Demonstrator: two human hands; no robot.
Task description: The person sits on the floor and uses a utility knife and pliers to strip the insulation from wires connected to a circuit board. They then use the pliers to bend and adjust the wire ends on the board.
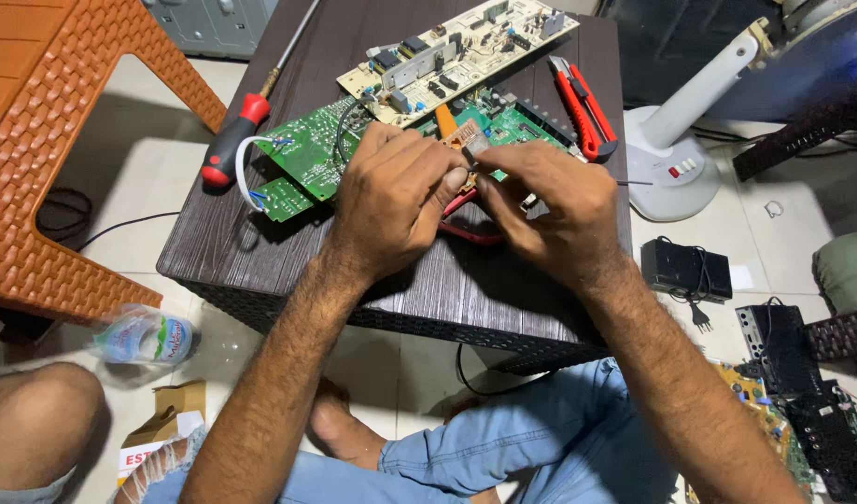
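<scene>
Left hand (391, 201): I see its grip pinching a small orange part (463, 140).
Right hand (550, 205): its grip pinches the same part.
Below: green circuit board (307, 154) on the dark worktop (260, 243).

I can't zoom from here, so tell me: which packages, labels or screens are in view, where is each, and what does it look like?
Plastic water bottle: on the floor at lower left, lying on its side, clear with a blue and green label.
Cardboard box: on the floor just below the bottle, small, brown, flaps open, with a white and red printed panel.
No lit screen is in view.
</scene>
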